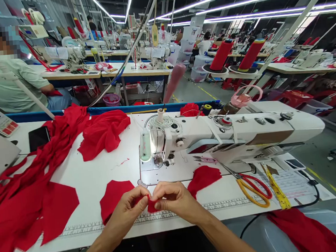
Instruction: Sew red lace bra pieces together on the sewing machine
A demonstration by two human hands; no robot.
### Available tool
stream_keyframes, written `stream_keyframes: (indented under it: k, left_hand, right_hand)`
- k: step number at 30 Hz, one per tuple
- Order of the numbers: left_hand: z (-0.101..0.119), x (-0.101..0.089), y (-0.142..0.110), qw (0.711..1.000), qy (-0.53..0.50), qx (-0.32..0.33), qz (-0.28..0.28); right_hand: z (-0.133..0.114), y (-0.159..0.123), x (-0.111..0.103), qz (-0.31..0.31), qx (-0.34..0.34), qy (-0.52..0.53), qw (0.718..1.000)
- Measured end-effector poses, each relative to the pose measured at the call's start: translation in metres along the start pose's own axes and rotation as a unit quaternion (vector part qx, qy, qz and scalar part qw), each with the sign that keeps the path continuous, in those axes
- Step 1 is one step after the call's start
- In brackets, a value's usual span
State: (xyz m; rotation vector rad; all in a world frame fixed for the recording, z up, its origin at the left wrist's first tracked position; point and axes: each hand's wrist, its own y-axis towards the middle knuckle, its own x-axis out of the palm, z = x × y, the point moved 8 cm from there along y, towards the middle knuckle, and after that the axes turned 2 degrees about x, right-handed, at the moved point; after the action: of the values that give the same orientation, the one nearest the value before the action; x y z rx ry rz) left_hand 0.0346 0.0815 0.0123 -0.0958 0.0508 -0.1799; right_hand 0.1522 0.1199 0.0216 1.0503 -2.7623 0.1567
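Note:
Both hands meet in front of the sewing machine (209, 134), just above the table's printed ruler. My left hand (132, 206) pinches the edge of a small red fabric piece (152, 207) between thumb and fingers. Close beside it, my right hand (174, 201) pinches the same piece, fingertips nearly touching those of the left. A red cloth panel (112, 194) lies beside and partly behind my left hand. Another red panel (204, 178) rests on the machine bed, right of my right hand. How far the held piece extends is hidden by the fingers.
Orange-and-red-handled scissors (254, 193) and a yellow tape measure (277, 189) lie at the right. Small thread snips (205, 160) sit under the machine arm. Red fabric (45, 190) heaps at left, near a black phone (39, 139). A co-worker (18, 75) sits at far left.

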Motion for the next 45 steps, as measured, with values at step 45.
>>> stream_keyframes:
  k: [45]
  left_hand:
    - [-0.007, -0.030, -0.036, 0.980, 0.010, -0.067, 0.188]
  right_hand:
    - [-0.006, 0.011, 0.031, 0.035, -0.040, -0.226, 0.973]
